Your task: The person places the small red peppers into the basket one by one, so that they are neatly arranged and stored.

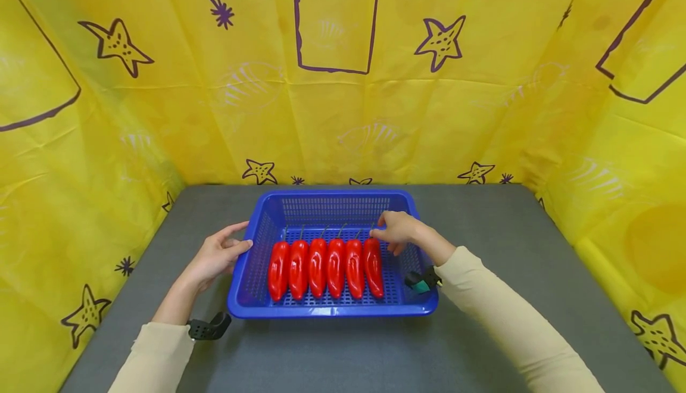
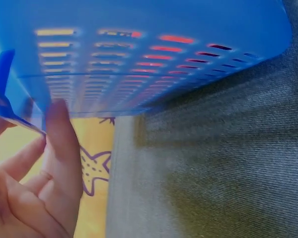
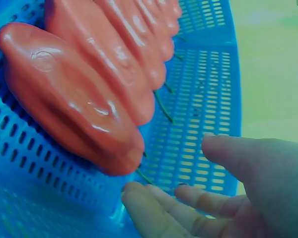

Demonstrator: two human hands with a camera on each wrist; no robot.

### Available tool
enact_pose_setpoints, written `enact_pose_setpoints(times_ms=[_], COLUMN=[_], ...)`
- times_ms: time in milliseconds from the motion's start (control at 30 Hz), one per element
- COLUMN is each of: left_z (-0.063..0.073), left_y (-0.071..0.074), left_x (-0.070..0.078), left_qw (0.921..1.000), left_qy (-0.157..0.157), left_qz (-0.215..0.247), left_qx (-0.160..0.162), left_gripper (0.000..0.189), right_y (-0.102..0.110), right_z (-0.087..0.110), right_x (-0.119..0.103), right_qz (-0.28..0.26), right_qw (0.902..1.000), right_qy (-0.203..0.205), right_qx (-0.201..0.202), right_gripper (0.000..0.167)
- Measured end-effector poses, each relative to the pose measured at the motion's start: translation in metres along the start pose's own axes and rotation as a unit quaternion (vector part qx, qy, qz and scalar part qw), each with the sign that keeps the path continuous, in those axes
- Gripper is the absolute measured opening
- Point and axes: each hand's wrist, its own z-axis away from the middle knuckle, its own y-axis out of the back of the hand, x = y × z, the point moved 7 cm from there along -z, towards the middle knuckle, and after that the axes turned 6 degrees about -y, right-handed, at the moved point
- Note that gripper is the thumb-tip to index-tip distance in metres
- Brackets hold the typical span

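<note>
Several glossy red chili peppers (image 1: 336, 268) with thin green stems lie side by side in a blue perforated plastic basket (image 1: 332, 311). At the basket's left rim my left hand (image 1: 217, 256) pinches the edge between thumb and fingers; the left wrist view shows this hand (image 2: 35, 183) below the rim. My right hand (image 1: 399, 231) is inside the basket, by the stem end of the rightmost pepper (image 1: 373, 268). In the right wrist view, the thumb of this hand (image 3: 213, 198) stands apart from its fingers, with no pepper between them.
The basket stands on a dark grey table (image 1: 482, 321). Yellow cloth (image 1: 343, 119) printed with starfish and fish surrounds the table at the back and sides. Each wrist wears a black strap (image 1: 210, 326).
</note>
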Motion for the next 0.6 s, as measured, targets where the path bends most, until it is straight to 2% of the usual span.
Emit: enact_pose_setpoints(times_ms=[200,367,500,600], left_z=[-0.003,-0.003,-0.002,0.000], left_y=[0.003,0.003,0.005,0.007], left_x=[0.007,0.014,0.026,0.036], left_qw=[0.9958,0.9902,0.9792,0.9669], left_qy=[-0.018,-0.043,-0.072,-0.097], left_qz=[-0.088,-0.131,-0.188,-0.232], left_qx=[0.019,0.023,0.031,0.042], left_gripper=[0.062,0.060,0.058,0.055], right_y=[0.014,0.030,0.044,0.056], right_z=[0.008,0.017,0.024,0.031], right_x=[-0.003,-0.002,0.003,0.008], right_qz=[-0.023,-0.020,-0.007,0.008], right_qw=[0.9979,0.9917,0.9845,0.9764], right_qy=[0.057,0.116,0.148,0.167], right_qx=[0.020,0.052,0.094,0.136], right_gripper=[0.040,0.035,0.032,0.031])
